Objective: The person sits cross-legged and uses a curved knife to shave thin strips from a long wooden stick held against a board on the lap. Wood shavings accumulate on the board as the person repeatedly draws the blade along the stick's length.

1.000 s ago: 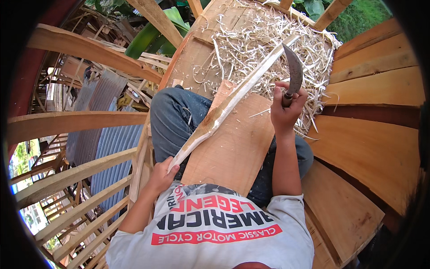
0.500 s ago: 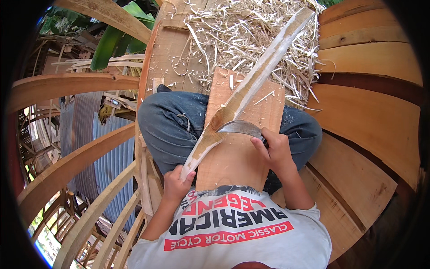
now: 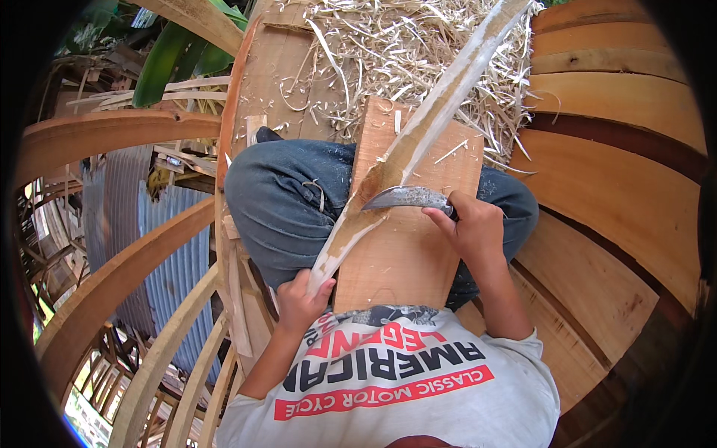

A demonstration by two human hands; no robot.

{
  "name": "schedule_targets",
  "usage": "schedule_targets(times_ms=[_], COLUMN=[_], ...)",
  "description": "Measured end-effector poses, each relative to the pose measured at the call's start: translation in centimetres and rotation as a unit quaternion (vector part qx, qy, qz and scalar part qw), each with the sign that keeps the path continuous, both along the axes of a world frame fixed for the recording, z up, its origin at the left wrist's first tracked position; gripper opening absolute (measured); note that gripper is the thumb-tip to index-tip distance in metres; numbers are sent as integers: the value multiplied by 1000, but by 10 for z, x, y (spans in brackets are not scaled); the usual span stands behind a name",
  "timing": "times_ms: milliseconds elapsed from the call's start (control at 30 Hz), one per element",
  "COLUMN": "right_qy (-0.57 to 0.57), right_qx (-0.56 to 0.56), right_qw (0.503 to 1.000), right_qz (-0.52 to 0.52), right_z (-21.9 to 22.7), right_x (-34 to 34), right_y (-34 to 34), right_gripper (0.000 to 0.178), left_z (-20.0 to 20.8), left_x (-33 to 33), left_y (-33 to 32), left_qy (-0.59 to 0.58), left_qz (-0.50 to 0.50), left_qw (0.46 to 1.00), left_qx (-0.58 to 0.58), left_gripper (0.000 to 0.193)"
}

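A long wooden stick (image 3: 432, 119), pale where its surface is shaved and brown elsewhere, slants from my lap up to the far right. Near its middle it has a thick knot. My left hand (image 3: 305, 296) is wrapped round its near end. In my right hand (image 3: 476, 225) is a curved knife (image 3: 407, 197), its handle mostly hidden by my fingers. The blade points left, and its tip lies at the stick just below the knot. Under the stick a flat wooden board (image 3: 396, 261) rests across my lap, between my bent knees.
Curly wood shavings (image 3: 407, 60) are heaped on the planks beyond my legs. Wooden slats (image 3: 612, 175) rise at the right. Curved wooden rails (image 3: 123, 272) line the left, with corrugated metal sheets (image 3: 175, 246) and stacked timber outside them.
The knife has turned so its flat side shows more, and my right hand has risen slightly. The stick and my left hand have shifted a little to the right in the picture.
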State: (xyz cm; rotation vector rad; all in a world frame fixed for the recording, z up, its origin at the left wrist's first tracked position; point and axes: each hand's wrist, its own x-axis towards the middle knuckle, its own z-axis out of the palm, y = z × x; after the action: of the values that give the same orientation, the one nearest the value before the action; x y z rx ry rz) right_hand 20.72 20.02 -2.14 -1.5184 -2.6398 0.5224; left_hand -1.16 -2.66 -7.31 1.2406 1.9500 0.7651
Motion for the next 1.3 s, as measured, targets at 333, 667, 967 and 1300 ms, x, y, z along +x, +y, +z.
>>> schedule_targets(times_ms=[333, 667, 967, 1300], right_qy=[106, 32, -29, 95], right_qx=[51, -41, 44, 45], right_qw=[951, 999, 999, 935], right_qz=[-286, -13, 10, -338], right_z=[-17, -1, -8, -26], right_x=[44, -1, -11, 22], right_y=[79, -11, 9, 86], right_gripper=[55, 51, 58, 62], left_z=[-6, -11, -10, -13], left_x=[0, 3, 8, 7], left_y=[-4, -5, -4, -10], left_qy=[14, 31, 42, 49], left_qz=[3, -2, 22, 16], left_qw=[1000, 999, 999, 999], left_qx=[-3, 18, 5, 11], left_gripper=[44, 43, 42, 43])
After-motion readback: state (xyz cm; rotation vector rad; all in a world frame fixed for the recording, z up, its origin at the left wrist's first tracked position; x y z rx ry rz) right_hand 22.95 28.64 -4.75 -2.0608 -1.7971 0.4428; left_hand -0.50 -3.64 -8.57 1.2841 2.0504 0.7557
